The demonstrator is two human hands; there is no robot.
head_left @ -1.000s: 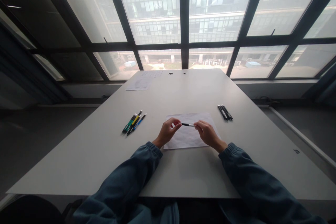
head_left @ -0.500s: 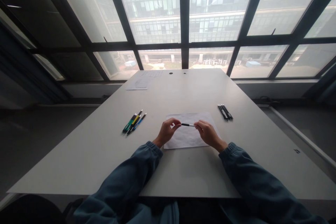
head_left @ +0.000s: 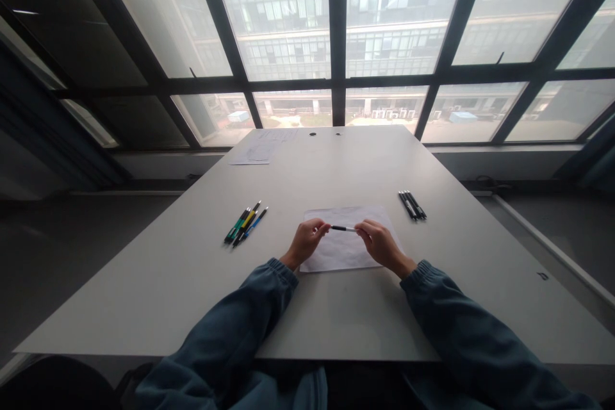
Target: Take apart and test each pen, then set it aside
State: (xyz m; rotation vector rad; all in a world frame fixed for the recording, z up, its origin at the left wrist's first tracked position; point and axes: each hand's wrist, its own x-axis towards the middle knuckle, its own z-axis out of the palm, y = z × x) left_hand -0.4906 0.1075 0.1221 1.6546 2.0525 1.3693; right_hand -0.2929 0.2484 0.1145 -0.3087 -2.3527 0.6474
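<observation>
A pen [head_left: 342, 228] with a black grip section and a pale barrel is held level between my two hands, above a white sheet of paper [head_left: 346, 256]. The fingertips of my left hand [head_left: 307, 240] pinch its dark end. At the pale end, my right hand [head_left: 378, 242] is closed round the barrel with thumb and fingers. Both tips of the pen are partly hidden by the fingers.
Several coloured pens [head_left: 244, 225], green, yellow and blue, lie in a bunch on the left. Several black pens [head_left: 412, 205] lie side by side on the right. Printed papers [head_left: 252, 152] rest at the far left of the white table [head_left: 346, 327], before tall windows.
The fingers of my left hand have curled in closer at the pen's dark end. My right hand and the pen stay almost where they were.
</observation>
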